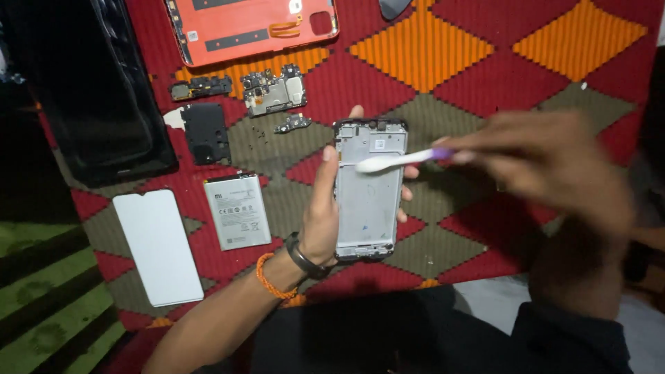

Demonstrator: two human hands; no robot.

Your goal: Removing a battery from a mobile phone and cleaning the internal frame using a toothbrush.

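- Holding the phone frame upright in our left hand, we are cupping it from behind, thumb pressed along its left edge and fingertips curling round the right edge; it is sitting above the red and orange patterned cloth, not resting on it.
- We are pinching a toothbrush by its purple handle in our right hand, fingers closed together round it; the hand is blurred, so we cannot tell the exact grip.
- We are laying the white brush head across the upper part of the frame, just below the top edge, and judging that light, short strokes are suiting this best, since hard pressure could bend the thin metal.
- We are keeping the left-hand grip on the edges only, so that our fingers are not covering the surface being brushed.
- We are working well apart from the loose parts: the battery, the white panel, the circuit board, the black cover plate and the orange back shell are lying to the left and above, and we are judging that brushing away from them is sparing them the dust.
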